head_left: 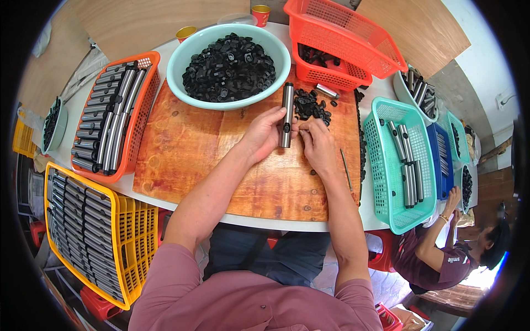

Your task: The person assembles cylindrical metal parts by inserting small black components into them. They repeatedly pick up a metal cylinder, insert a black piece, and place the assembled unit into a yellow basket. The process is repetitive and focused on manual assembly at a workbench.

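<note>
My left hand (263,135) is closed round a silver metal tube (287,105) with black ends, held nearly upright over the wooden board (187,160). A black fitting shows low on the tube's side. Close beside the tube, my right hand (319,144) has its fingers curled and pressed together. Whatever sits between those fingertips is hidden. Just beyond this hand lies a loose pile of small black plastic pieces (311,105). Another short metal tube (327,91) rests on its side behind the pile.
A pale green bowl (232,105) of black pieces stands at the back. Tubes fill an orange basket (144,110) and a yellow crate (117,243) on the left. Red baskets (331,77) and a green basket (386,218) stand right. A thin rod (346,170) lies nearby. A co-worker (441,256) sits at right.
</note>
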Tool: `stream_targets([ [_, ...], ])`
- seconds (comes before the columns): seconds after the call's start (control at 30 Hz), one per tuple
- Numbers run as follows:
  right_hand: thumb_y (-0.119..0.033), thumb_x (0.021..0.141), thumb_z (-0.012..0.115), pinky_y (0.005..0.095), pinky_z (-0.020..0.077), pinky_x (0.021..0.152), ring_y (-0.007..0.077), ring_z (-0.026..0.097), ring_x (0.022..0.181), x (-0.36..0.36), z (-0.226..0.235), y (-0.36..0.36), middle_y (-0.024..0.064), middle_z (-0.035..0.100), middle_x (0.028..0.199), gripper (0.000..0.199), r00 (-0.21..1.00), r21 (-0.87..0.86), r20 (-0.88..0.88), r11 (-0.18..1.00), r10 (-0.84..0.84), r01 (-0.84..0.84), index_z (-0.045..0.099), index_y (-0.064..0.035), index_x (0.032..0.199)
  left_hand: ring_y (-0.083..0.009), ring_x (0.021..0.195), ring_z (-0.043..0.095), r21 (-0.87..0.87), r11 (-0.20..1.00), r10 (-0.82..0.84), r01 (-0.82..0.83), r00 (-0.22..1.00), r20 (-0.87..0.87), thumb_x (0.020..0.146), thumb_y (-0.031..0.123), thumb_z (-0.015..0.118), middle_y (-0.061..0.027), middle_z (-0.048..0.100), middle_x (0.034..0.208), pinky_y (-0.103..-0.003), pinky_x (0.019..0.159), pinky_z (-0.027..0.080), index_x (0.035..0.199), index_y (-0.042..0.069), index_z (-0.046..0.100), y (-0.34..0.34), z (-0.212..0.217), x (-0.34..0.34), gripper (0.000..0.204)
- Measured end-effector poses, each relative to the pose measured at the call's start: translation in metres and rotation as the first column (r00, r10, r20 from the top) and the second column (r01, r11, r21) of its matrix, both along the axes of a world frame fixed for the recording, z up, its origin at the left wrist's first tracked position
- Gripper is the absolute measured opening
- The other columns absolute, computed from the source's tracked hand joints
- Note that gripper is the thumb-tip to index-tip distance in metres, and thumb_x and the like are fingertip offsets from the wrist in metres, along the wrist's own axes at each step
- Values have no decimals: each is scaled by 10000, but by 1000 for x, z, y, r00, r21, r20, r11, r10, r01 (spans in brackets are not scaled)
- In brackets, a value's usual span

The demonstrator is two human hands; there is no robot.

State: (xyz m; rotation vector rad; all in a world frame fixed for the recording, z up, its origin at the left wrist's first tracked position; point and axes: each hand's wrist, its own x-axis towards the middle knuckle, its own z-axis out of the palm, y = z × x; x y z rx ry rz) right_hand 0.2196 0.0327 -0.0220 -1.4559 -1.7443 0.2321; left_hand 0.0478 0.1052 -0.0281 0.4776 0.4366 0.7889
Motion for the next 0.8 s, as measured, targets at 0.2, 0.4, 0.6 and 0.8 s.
stream_targets([
  [0.2,0,934,641,442,535,736,374,665,834,6,1,-1,178,635,956,123,988,-26,6,988,-154,154,706,-5,1039,-231,929,650,-14,1000,7,-8,1000,-11,1076,238,531,-122,648,1024,-398,847,574,1224,38,572,0,2,-1,252],
  [0.4,0,909,650,414,537,785,336,677,886,16,20,-13,165,649,977,206,997,-236,-79,971,8,-26,733,-20,1097,-236,934,649,-22,1000,0,-1,1000,-23,1076,241,524,-130,649,1036,-396,851,572,1272,26,571,0,1,-1,295],
  [0.6,-11,883,689,424,536,809,349,680,919,19,15,-13,168,659,999,241,998,-265,60,964,-24,39,726,-13,1121,-241,947,650,-16,999,-45,45,999,-15,1085,217,494,-149,641,1067,-405,871,576,1371,-4,531,0,0,1,364],
  [0.8,-52,874,727,425,538,807,358,681,911,17,20,-15,163,663,1010,253,997,-254,67,966,-34,50,719,5,1120,-247,973,671,-8,999,-42,42,999,-32,1089,216,500,-152,655,1107,-441,904,593,1344,34,538,-3,5,0,316],
])
